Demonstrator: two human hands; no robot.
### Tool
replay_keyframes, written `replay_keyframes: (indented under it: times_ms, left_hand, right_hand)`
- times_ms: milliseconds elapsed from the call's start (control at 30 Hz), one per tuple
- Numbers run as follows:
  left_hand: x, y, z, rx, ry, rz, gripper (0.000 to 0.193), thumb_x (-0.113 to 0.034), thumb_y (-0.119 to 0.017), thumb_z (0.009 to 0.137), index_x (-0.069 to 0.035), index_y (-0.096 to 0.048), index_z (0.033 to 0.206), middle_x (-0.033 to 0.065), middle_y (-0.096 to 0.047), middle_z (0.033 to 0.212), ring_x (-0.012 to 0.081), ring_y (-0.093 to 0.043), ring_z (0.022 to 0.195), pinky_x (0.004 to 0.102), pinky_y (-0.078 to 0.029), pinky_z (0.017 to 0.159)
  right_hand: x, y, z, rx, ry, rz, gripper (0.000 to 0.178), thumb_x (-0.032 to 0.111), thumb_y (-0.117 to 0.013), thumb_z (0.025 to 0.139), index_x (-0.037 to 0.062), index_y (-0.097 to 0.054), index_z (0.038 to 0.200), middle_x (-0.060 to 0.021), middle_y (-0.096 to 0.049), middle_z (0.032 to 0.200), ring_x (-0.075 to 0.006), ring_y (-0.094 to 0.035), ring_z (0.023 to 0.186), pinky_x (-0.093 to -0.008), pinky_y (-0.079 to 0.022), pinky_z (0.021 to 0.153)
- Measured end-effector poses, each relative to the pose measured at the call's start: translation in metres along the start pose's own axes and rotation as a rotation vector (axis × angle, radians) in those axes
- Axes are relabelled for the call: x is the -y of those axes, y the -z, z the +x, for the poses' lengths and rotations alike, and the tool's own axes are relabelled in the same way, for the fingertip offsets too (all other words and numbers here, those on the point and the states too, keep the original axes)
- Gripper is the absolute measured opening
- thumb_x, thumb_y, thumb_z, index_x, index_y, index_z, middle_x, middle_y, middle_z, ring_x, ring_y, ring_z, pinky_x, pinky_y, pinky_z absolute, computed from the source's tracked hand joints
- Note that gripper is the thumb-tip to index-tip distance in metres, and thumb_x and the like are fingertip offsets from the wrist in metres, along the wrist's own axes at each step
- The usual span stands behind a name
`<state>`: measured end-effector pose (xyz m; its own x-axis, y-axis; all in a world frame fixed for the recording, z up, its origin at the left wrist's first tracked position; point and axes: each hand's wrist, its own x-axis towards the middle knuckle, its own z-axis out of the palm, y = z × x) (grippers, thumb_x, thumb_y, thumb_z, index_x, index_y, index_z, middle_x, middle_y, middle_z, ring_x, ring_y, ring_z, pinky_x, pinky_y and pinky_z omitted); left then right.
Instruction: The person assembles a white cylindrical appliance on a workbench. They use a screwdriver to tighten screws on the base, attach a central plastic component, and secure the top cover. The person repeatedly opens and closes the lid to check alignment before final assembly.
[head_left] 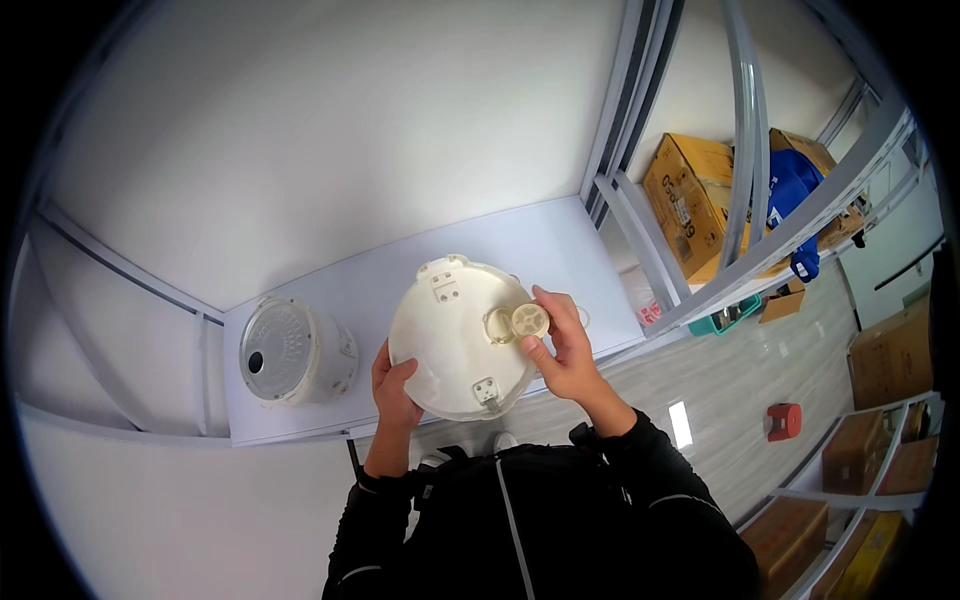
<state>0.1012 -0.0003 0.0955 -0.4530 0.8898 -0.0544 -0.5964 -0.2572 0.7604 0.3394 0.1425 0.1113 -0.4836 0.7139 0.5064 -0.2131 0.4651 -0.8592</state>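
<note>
A large round white plastic cover (440,345), domed, with a small fitting near its top edge and another near its bottom edge, is held up in front of me. My left hand (393,388) grips its left rim, thumb on the face and fingers behind. In my right hand (568,350), a small cream round cap (530,319) with a ribbed face is pinched between thumb and fingers. The cap is right beside a round opening (499,325) in the cover; whether it is attached there I cannot tell.
A white bucket (300,350) with a dark hole in its top lies left on the pale bench (560,245). Grey metal frames (745,130) stand around it. At right are cardboard boxes (690,195), blue cloth (795,190), a teal bin (727,318) and a red stool (784,421).
</note>
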Motion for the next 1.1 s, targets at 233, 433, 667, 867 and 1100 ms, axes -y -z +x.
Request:
replay_keyframes:
  times_ms: [233, 433, 667, 867, 1100]
  left_hand:
    - [-0.001, -0.005, 0.002, -0.028, -0.007, 0.003, 0.059, -0.007, -0.056, 0.086, 0.008, -0.051, 0.143, 0.0219, -0.067, 0.129, 0.0345, -0.069, 0.115, 0.0450, -0.059, 0.099]
    - [-0.003, -0.006, 0.002, 0.012, -0.028, 0.014, 0.058, -0.002, -0.056, 0.085, 0.008, -0.053, 0.142, 0.0210, -0.068, 0.128, 0.0320, -0.070, 0.114, 0.0428, -0.059, 0.099]
    - [-0.009, -0.011, 0.002, 0.040, -0.058, 0.096, 0.064, -0.005, -0.056, 0.084, 0.008, -0.049, 0.147, 0.0229, -0.067, 0.132, 0.0343, -0.070, 0.116, 0.0432, -0.059, 0.100]
    - [-0.010, -0.007, 0.005, 0.073, -0.068, 0.126, 0.064, -0.005, -0.055, 0.084, 0.008, -0.049, 0.146, 0.0230, -0.067, 0.131, 0.0337, -0.070, 0.116, 0.0431, -0.059, 0.100]
    - [-0.014, -0.009, 0.003, 0.058, -0.096, 0.153, 0.061, -0.005, -0.054, 0.085, 0.008, -0.051, 0.145, 0.0226, -0.067, 0.131, 0.0329, -0.070, 0.116, 0.0422, -0.059, 0.099]
  right_hand:
    - [0.004, -0.002, 0.004, 0.026, -0.028, 0.058, 0.043, -0.001, -0.069, 0.097, 0.0002, -0.058, 0.139, -0.0132, -0.050, 0.137, -0.0239, -0.061, 0.124, -0.0350, -0.050, 0.106]
    - [-0.001, -0.001, 0.005, 0.034, -0.196, 0.497, 0.053, 0.000, -0.064, 0.102, 0.0049, -0.034, 0.146, -0.0100, -0.043, 0.143, -0.0262, -0.059, 0.135, -0.0360, -0.050, 0.109]
    - [0.010, 0.003, 0.014, 0.116, -0.138, 0.472, 0.052, 0.003, -0.060, 0.105, 0.0041, -0.034, 0.150, -0.0148, -0.049, 0.151, -0.0245, -0.054, 0.140, -0.0370, -0.047, 0.112]
    - [0.004, 0.003, 0.014, 0.140, -0.125, 0.481, 0.053, 0.002, -0.061, 0.104, 0.0009, -0.041, 0.152, -0.0155, -0.049, 0.154, -0.0235, -0.054, 0.138, -0.0383, -0.044, 0.116]
    - [0.001, 0.005, 0.018, 0.104, -0.015, 0.202, 0.052, -0.001, -0.070, 0.096, 0.0000, -0.052, 0.145, -0.0158, -0.046, 0.152, -0.0267, -0.053, 0.136, -0.0397, -0.046, 0.113]
